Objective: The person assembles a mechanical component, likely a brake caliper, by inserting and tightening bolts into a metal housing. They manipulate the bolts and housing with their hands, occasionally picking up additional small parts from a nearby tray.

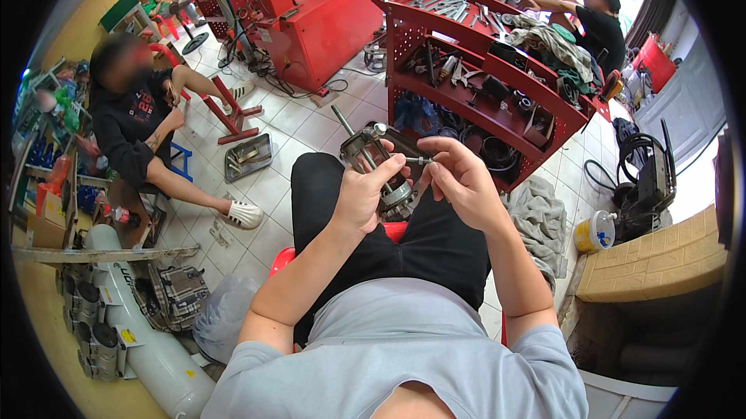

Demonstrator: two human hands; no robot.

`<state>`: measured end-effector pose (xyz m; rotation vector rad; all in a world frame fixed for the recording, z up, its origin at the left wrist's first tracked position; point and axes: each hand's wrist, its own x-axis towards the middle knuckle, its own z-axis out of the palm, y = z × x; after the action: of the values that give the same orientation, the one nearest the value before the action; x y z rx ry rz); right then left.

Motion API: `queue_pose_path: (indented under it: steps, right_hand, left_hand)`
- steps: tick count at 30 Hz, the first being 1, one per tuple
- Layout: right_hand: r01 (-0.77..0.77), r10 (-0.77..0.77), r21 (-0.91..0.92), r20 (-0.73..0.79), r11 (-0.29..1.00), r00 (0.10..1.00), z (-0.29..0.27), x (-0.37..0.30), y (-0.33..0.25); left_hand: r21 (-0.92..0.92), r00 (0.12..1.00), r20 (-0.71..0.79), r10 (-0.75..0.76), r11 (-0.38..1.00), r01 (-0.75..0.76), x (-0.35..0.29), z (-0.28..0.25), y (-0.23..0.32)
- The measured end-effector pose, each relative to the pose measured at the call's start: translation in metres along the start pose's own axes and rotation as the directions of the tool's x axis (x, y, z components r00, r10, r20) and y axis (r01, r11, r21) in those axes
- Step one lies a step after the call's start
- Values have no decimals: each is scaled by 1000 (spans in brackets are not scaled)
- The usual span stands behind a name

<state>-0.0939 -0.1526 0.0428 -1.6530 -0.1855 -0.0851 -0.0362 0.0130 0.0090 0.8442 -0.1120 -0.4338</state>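
Observation:
Above my lap, my left hand [361, 197] is closed around a dark metal mechanical assembly [394, 196]. A long rod [343, 121] sticks up from the assembly toward the far left, and a round toothed part shows at its near end. From its right side a short silvery bolt [418, 160] points toward my right hand [464, 186]. The thumb and fingers of that hand are pinched at the bolt's outer end. My left palm and fingers hide part of the assembly.
A red tool cart [474, 112] with wrenches and rags stands ahead. A metal tray [249, 157] lies on the tiled floor, left of which a person [132, 116] sits. Grey cloth [536, 225] and a white bucket [595, 231] are at right; a white cylinder [148, 333] lies at left.

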Motion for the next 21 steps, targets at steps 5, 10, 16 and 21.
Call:
queue_pose_path:
  steps: [5,10,16,21]
  right_hand:
    - [67,-67,-35,10,997,998,-2,0,7]
    - [-7,8,9,-80,1000,997,5,-1,-4]
    - [59,-60,-49,-15,997,998,0,0,4]
    - [76,-78,-132,-10,988,997,-3,1,10]
  left_hand:
    - [8,1000,5,-10,1000,10,0,0,-1]
    - [27,1000,8,-1,1000,1,0,-2,-1]
    - [25,1000,9,-6,1000,6,0,-2,-2]
    - [25,1000,5,-4,1000,4,0,-1,-2]
